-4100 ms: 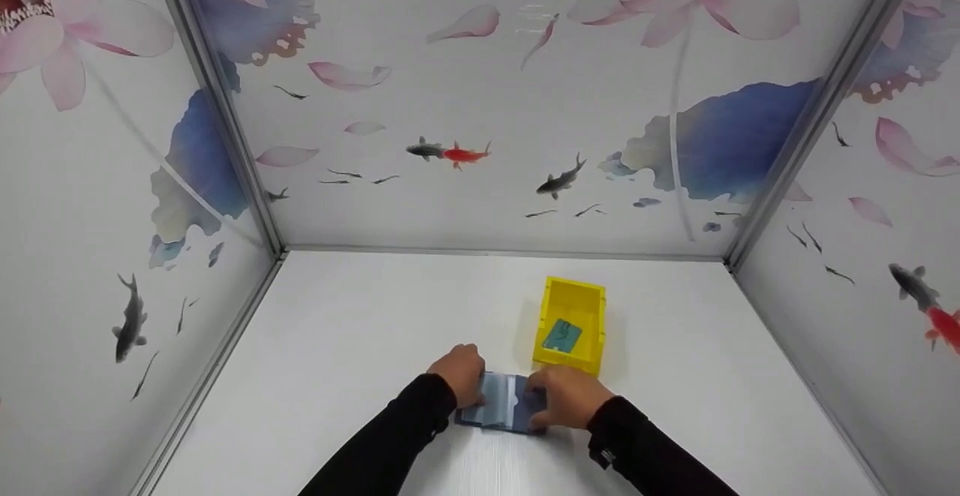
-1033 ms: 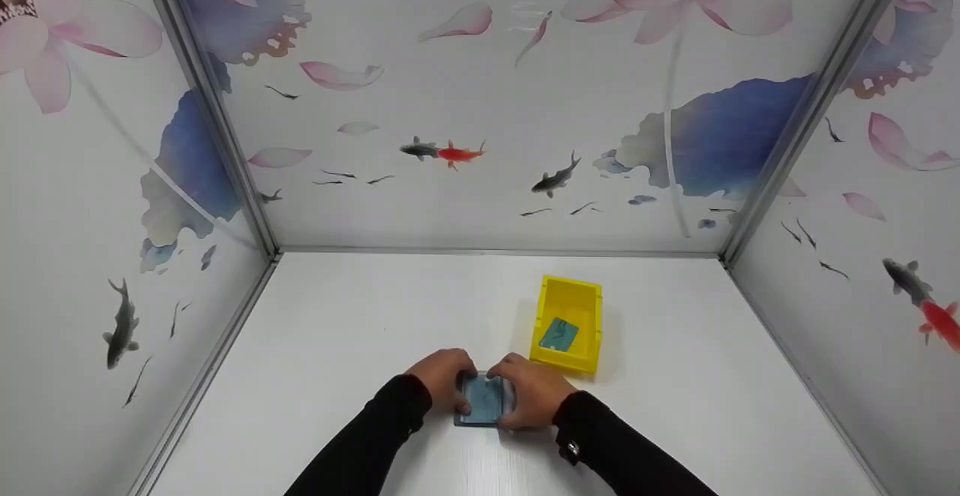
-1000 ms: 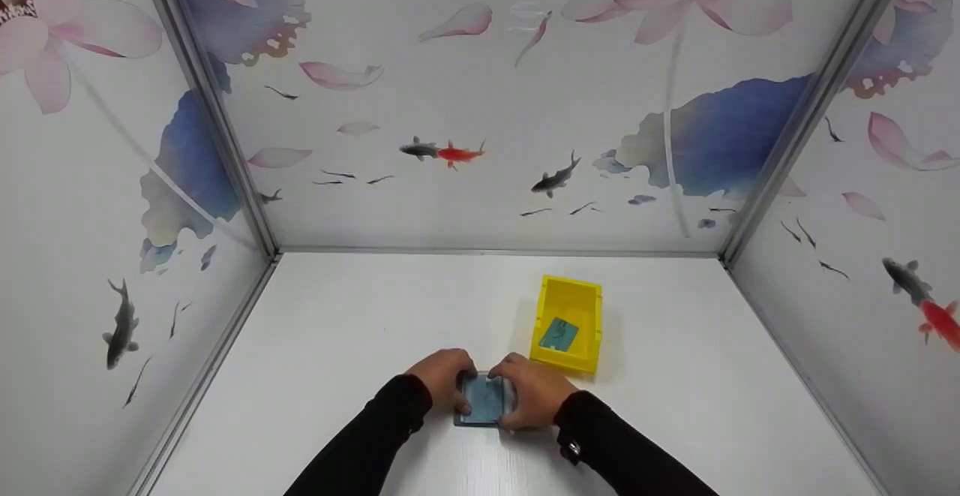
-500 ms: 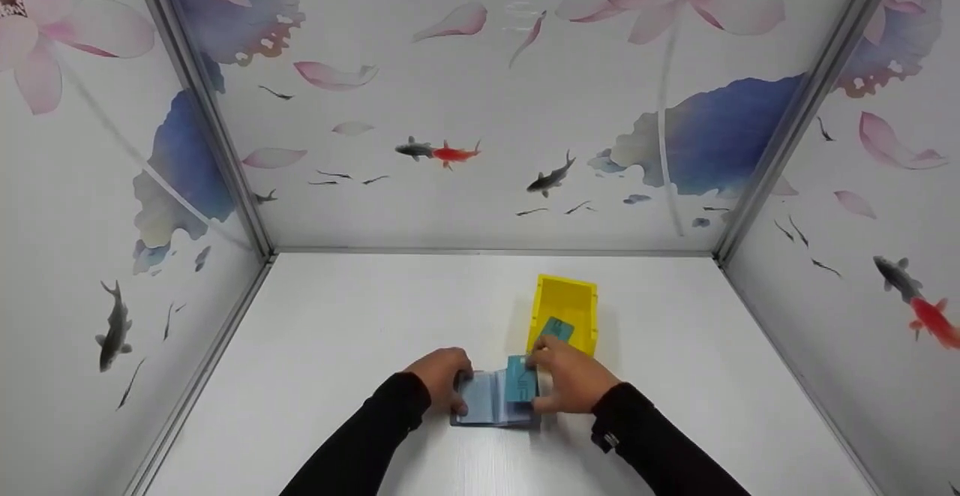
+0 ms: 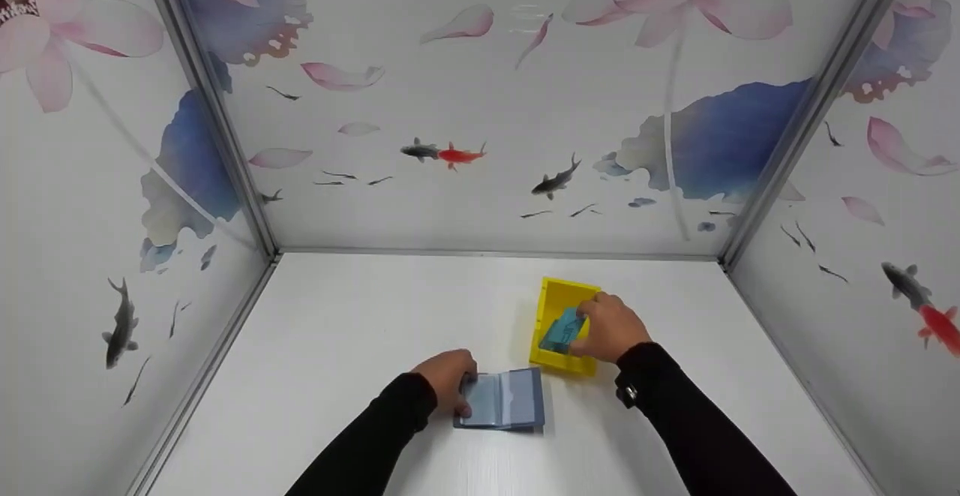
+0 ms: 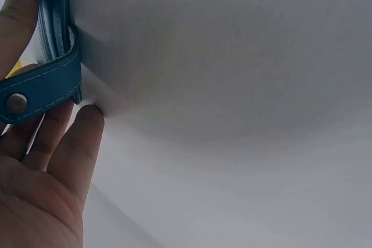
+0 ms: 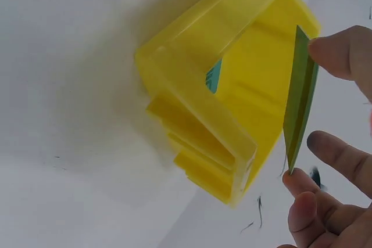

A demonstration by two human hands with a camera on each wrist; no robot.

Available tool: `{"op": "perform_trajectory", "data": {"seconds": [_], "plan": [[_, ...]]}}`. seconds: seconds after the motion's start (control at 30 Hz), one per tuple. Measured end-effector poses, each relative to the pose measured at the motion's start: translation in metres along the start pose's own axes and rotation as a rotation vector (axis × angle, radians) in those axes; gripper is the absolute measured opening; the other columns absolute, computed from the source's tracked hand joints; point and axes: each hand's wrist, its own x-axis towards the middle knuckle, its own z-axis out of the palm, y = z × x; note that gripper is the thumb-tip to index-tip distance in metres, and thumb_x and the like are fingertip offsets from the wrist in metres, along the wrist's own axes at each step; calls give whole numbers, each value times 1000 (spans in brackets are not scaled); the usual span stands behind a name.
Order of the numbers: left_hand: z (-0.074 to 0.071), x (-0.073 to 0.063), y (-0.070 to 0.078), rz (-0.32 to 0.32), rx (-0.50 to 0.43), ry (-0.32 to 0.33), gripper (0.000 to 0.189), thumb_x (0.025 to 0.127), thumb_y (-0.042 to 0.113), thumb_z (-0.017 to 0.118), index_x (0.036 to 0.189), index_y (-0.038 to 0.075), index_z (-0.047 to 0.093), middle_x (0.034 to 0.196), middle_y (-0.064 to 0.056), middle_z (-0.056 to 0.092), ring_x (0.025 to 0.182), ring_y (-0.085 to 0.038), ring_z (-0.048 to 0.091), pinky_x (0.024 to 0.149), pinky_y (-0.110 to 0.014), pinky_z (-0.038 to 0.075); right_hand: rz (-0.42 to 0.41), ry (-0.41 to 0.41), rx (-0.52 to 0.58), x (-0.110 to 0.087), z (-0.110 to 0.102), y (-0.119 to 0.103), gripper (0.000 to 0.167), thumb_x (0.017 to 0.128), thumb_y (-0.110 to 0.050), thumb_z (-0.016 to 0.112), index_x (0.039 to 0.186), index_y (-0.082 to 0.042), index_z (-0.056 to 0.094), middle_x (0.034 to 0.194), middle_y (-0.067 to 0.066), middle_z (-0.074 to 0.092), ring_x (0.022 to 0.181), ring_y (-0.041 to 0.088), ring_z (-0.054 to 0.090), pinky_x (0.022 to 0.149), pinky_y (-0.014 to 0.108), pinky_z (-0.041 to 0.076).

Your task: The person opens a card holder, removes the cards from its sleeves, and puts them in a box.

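Note:
A blue card holder (image 5: 517,398) lies spread open on the white table, clear pages showing. My left hand (image 5: 444,377) grips its left side, thumb on the pages. In the left wrist view, a strap (image 6: 43,85) with a metal snap hangs from the holder, over the fingers. My right hand (image 5: 613,325) pinches a teal card (image 7: 301,100) by its edges, over the yellow bin (image 5: 568,290). Another teal card (image 7: 213,78) lies inside the bin, partly hidden behind its wall in the right wrist view.
The bin stands just beyond the holder, slightly to the right. White panels printed with lotus flowers and fish enclose the table (image 5: 375,308) at the back and both sides, joined by grey metal posts (image 5: 217,121).
My right hand drew a teal card from the holder, then carried it up and right over the bin. My left hand stays on the holder, whose right page now lies uncovered.

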Motion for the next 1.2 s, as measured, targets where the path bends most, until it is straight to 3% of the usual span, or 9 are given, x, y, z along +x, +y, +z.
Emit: {"op": "perform_trajectory", "data": {"seconds": [0.17,0.37,0.7,1.03,1.2], "plan": [[3,3,3,31,37,2,52,78,20,108,121,6,81,115,-2,76,96,-11,63,95,-33,60,51,-75,-48,14,4,2,49,81,-40,100,111,-6,81,109,9,72,103,30,60,98,49,57],[4,4,9,42,82,-7,50,80,22,107,120,6,82,116,-1,75,96,-11,63,97,-33,60,68,-134,-31,14,0,-4,35,83,-31,98,96,-8,76,91,6,73,88,27,63,83,44,56],[2,0,10,29,55,5,48,79,18,107,118,5,83,110,-2,74,89,-10,59,87,-30,57,74,-188,-109,22,0,-7,34,86,-32,97,97,-9,75,88,6,73,86,28,63,85,45,59],[0,-1,2,56,58,16,43,78,16,107,113,5,84,108,-3,74,85,-8,57,82,-27,54,-33,-77,-236,20,3,-18,42,86,-41,100,97,-7,78,84,6,73,88,29,61,88,56,62],[1,-1,-3,42,65,8,43,78,18,107,112,6,85,109,-1,75,86,-9,57,83,-28,55,-82,23,-194,15,12,-26,35,90,-35,98,91,-9,75,78,3,65,75,23,57,78,44,60]]}}
